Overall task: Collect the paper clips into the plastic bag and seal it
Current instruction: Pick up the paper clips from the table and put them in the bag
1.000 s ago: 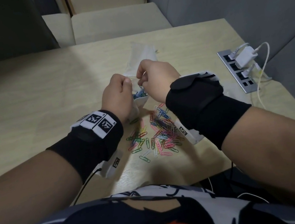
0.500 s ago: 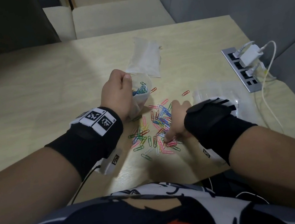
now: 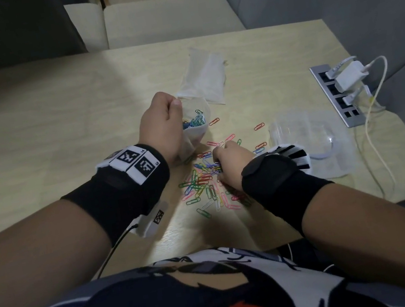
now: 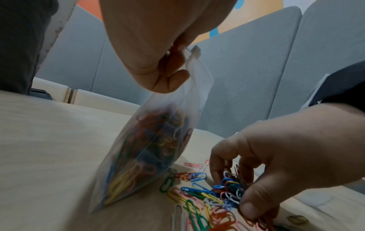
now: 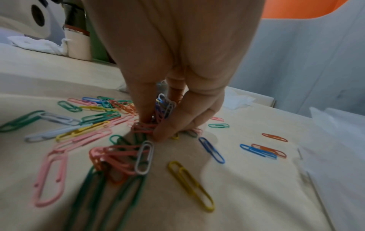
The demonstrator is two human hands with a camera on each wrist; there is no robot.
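Observation:
My left hand [image 3: 163, 122] pinches the top edge of a clear plastic bag [image 4: 156, 148] and holds it upright on the table, its mouth open. The bag is partly filled with coloured paper clips [image 3: 197, 121]. A loose pile of paper clips [image 3: 203, 185] lies on the table in front of me. My right hand [image 3: 230, 164] is down on that pile, with thumb and fingers [image 5: 164, 132] curled round a bunch of clips [image 5: 162, 107]. In the left wrist view the right hand [image 4: 272, 159] grips the bunch [image 4: 231, 189] just right of the bag.
A second empty clear bag [image 3: 205, 77] lies flat beyond the left hand. A clear plastic box [image 3: 307, 140] sits to the right of the pile. A power strip [image 3: 337, 94] with white chargers and cables is set in the table near its right edge.
My right hand left the bag's mouth, came down and toward me onto the pile, and has now closed on a bunch of clips. The left hand keeps holding the bag.

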